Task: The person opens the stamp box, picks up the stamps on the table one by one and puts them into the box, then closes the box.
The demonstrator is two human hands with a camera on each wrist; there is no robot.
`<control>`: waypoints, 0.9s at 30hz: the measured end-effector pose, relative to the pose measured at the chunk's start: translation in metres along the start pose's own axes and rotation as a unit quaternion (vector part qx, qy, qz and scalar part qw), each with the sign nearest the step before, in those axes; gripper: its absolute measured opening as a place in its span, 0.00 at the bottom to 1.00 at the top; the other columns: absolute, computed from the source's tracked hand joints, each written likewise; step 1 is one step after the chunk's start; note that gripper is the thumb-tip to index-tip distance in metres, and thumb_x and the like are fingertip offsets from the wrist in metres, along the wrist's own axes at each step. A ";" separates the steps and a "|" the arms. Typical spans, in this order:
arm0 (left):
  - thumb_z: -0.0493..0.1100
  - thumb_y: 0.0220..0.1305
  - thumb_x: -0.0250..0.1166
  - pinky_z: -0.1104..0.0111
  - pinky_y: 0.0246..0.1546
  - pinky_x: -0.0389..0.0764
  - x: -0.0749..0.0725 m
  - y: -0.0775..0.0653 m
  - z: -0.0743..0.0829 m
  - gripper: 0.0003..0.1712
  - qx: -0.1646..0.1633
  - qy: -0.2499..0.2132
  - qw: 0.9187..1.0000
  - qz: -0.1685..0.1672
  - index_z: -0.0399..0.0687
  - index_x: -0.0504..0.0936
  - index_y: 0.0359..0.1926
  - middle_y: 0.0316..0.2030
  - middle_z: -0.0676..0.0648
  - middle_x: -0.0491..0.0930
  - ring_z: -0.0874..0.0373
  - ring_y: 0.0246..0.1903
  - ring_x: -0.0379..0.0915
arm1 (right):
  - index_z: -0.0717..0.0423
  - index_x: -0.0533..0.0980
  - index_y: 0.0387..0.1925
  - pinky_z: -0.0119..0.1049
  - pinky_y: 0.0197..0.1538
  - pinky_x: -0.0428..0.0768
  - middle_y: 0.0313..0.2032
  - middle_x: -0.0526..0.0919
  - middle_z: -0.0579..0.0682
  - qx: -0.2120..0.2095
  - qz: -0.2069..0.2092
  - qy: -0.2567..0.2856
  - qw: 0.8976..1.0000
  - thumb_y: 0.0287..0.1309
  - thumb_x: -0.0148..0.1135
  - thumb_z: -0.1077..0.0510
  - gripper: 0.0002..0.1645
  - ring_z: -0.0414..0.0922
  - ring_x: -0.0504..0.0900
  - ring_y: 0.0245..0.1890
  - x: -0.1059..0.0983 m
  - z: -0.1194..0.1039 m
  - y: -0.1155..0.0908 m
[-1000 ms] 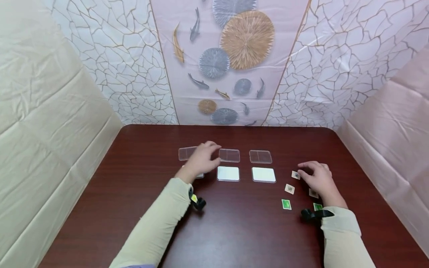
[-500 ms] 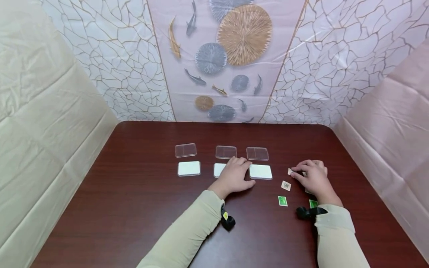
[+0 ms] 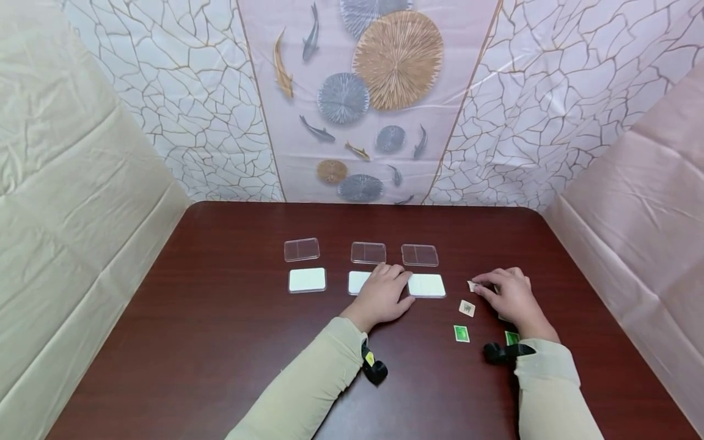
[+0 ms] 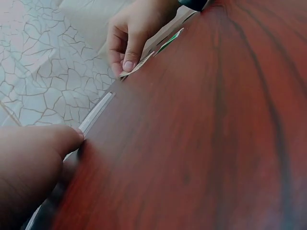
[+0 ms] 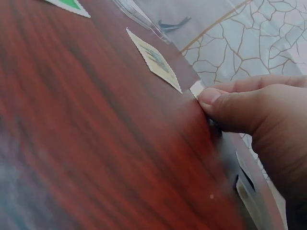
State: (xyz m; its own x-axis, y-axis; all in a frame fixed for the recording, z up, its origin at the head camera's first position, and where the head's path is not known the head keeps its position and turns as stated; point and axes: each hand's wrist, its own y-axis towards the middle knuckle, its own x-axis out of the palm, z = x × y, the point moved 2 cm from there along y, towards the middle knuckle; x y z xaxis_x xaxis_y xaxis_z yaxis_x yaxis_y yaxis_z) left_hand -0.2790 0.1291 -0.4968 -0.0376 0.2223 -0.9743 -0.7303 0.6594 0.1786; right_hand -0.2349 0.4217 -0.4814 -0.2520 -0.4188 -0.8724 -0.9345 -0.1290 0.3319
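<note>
My right hand (image 3: 508,295) pinches a small postage stamp (image 5: 196,88) with perforated edges between thumb and forefinger, close over the table. A beige stamp (image 3: 467,308) with a dark print lies just in front of it, and a green stamp (image 3: 461,333) nearer the front. My left hand (image 3: 381,293) lies low over the table, fingertips and thumb at the left end of the right-hand flat case (image 3: 427,285) with a white face. In the left wrist view its thumb (image 4: 72,139) meets the case's edge. The middle white case (image 3: 359,282) is partly hidden behind this hand.
Another white case (image 3: 307,280) lies on the left. Behind the row are three clear plastic lids (image 3: 301,250), spaced side by side. A second green stamp (image 3: 512,338) shows beside my right wrist. Fabric walls (image 3: 220,122) enclose the dark wooden table (image 3: 209,342).
My left hand has moved right, from the left case to the right-hand one, and stopped there. My right hand has closed its fingertips on the farthest stamp and tilted it.
</note>
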 end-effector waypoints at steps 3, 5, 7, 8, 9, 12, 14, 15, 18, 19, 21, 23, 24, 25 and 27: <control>0.61 0.72 0.56 0.57 0.74 0.55 0.000 -0.001 0.001 0.31 0.002 0.005 1.000 0.007 0.53 0.73 0.69 0.60 0.51 0.74 0.55 0.63 0.67 | 0.53 0.86 0.41 0.58 0.49 0.58 0.37 0.86 0.54 0.033 -0.005 0.032 0.999 0.57 0.73 0.61 0.09 0.56 0.69 0.43 0.002 0.003 -0.001; 0.60 0.72 0.57 0.58 0.73 0.57 0.000 -0.001 0.001 0.30 0.004 0.009 1.000 0.014 0.53 0.75 0.68 0.59 0.51 0.75 0.55 0.63 0.68 | 0.54 0.85 0.42 0.59 0.51 0.59 0.37 0.86 0.54 0.055 -0.010 0.050 0.997 0.59 0.71 0.61 0.09 0.56 0.69 0.44 0.002 0.005 0.000; 0.60 0.71 0.58 0.59 0.73 0.58 0.000 0.000 0.001 0.30 0.003 0.011 1.000 0.018 0.53 0.76 0.67 0.59 0.51 0.75 0.55 0.62 0.68 | 0.55 0.84 0.44 0.57 0.52 0.62 0.36 0.85 0.54 0.075 -0.013 0.064 0.995 0.61 0.69 0.61 0.10 0.55 0.69 0.45 0.002 0.006 0.001; 0.61 0.71 0.58 0.60 0.73 0.58 0.000 0.000 0.001 0.29 0.003 0.011 1.000 0.020 0.53 0.76 0.67 0.58 0.51 0.75 0.55 0.62 0.68 | 0.56 0.83 0.45 0.54 0.52 0.65 0.35 0.85 0.54 0.083 -0.014 0.068 0.994 0.62 0.68 0.60 0.10 0.54 0.71 0.44 0.001 0.006 0.002; 0.61 0.71 0.58 0.60 0.72 0.58 0.000 0.000 0.000 0.29 0.002 0.012 1.000 0.020 0.53 0.76 0.66 0.58 0.51 0.75 0.55 0.62 0.68 | 0.57 0.83 0.46 0.51 0.50 0.68 0.35 0.85 0.54 0.091 -0.015 0.074 0.993 0.63 0.67 0.60 0.10 0.54 0.73 0.44 0.001 0.006 0.003; 0.62 0.70 0.58 0.61 0.72 0.59 0.001 0.001 0.000 0.30 0.001 0.011 1.000 0.020 0.53 0.76 0.66 0.58 0.52 0.75 0.55 0.61 0.68 | 0.59 0.83 0.47 0.39 0.42 0.73 0.36 0.85 0.54 0.121 -0.015 0.102 0.987 0.65 0.65 0.58 0.11 0.48 0.76 0.39 -0.002 0.002 0.006; 0.62 0.70 0.58 0.61 0.71 0.59 0.001 0.002 0.000 0.32 -0.001 0.012 1.000 0.021 0.53 0.76 0.67 0.58 0.52 0.76 0.55 0.61 0.68 | 0.61 0.83 0.47 0.33 0.36 0.75 0.37 0.85 0.55 0.146 -0.014 0.136 0.980 0.66 0.64 0.57 0.13 0.43 0.78 0.35 -0.004 -0.002 0.009; 0.63 0.69 0.58 0.61 0.71 0.59 0.001 0.003 0.001 0.32 -0.002 0.012 1.000 0.021 0.52 0.75 0.67 0.58 0.52 0.76 0.55 0.61 0.67 | 0.62 0.82 0.48 0.32 0.34 0.75 0.37 0.84 0.56 0.159 -0.012 0.155 0.975 0.66 0.64 0.57 0.14 0.41 0.77 0.33 -0.005 -0.005 0.011; 0.64 0.68 0.58 0.61 0.71 0.60 0.001 0.004 0.002 0.35 -0.003 0.017 1.000 0.021 0.51 0.74 0.69 0.59 0.51 0.75 0.55 0.62 0.67 | 0.66 0.80 0.49 0.29 0.32 0.75 0.36 0.83 0.54 0.195 -0.001 0.210 0.958 0.66 0.63 0.58 0.16 0.37 0.76 0.31 -0.006 -0.015 0.016; 0.64 0.68 0.58 0.61 0.71 0.61 0.001 0.004 0.003 0.36 -0.003 0.019 1.000 0.022 0.51 0.74 0.69 0.59 0.51 0.75 0.55 0.62 0.67 | 0.67 0.80 0.50 0.29 0.32 0.76 0.36 0.83 0.52 0.206 0.003 0.227 0.952 0.65 0.64 0.59 0.17 0.37 0.76 0.31 -0.005 -0.019 0.018; 0.65 0.68 0.58 0.62 0.70 0.61 0.001 0.005 0.003 0.36 -0.003 0.024 0.999 0.024 0.51 0.74 0.69 0.59 0.51 0.75 0.55 0.61 0.67 | 0.68 0.79 0.50 0.29 0.33 0.76 0.33 0.83 0.48 0.219 0.010 0.255 0.942 0.64 0.64 0.60 0.17 0.38 0.77 0.31 -0.001 -0.027 0.022; 0.65 0.67 0.58 0.61 0.70 0.62 0.001 0.005 0.003 0.36 -0.006 0.027 0.999 0.026 0.50 0.75 0.68 0.59 0.50 0.75 0.54 0.61 0.67 | 0.69 0.79 0.50 0.30 0.34 0.76 0.32 0.82 0.44 0.232 0.007 0.281 0.931 0.64 0.64 0.61 0.17 0.39 0.77 0.33 0.004 -0.037 0.026; 0.65 0.67 0.58 0.61 0.70 0.62 0.001 0.005 0.003 0.36 -0.008 0.028 0.999 0.026 0.51 0.76 0.68 0.59 0.50 0.75 0.54 0.61 0.67 | 0.70 0.79 0.49 0.31 0.35 0.75 0.32 0.81 0.43 0.234 0.003 0.292 0.927 0.63 0.64 0.61 0.17 0.40 0.77 0.33 0.008 -0.041 0.028; 0.65 0.67 0.59 0.61 0.70 0.62 0.001 0.004 0.002 0.36 -0.011 0.028 0.999 0.027 0.51 0.76 0.67 0.58 0.50 0.75 0.54 0.60 0.67 | 0.69 0.79 0.49 0.32 0.36 0.75 0.31 0.81 0.42 0.236 -0.003 0.299 0.924 0.63 0.64 0.61 0.17 0.41 0.77 0.34 0.011 -0.046 0.030; 0.65 0.66 0.60 0.61 0.69 0.62 0.001 0.004 0.002 0.35 -0.016 0.027 0.999 0.029 0.51 0.77 0.66 0.58 0.50 0.75 0.54 0.60 0.67 | 0.68 0.79 0.48 0.33 0.37 0.75 0.32 0.82 0.44 0.242 -0.022 0.304 0.921 0.63 0.64 0.61 0.16 0.42 0.76 0.34 0.017 -0.056 0.034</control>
State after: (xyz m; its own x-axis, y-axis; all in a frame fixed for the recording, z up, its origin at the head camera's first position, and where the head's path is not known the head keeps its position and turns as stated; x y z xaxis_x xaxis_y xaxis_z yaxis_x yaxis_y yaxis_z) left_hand -0.2805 0.1329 -0.4968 -0.1161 0.2190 -0.9688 -0.7469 0.6237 0.2305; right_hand -0.2564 0.3595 -0.4653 -0.1619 -0.8677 -0.4699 -0.9801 0.1969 -0.0257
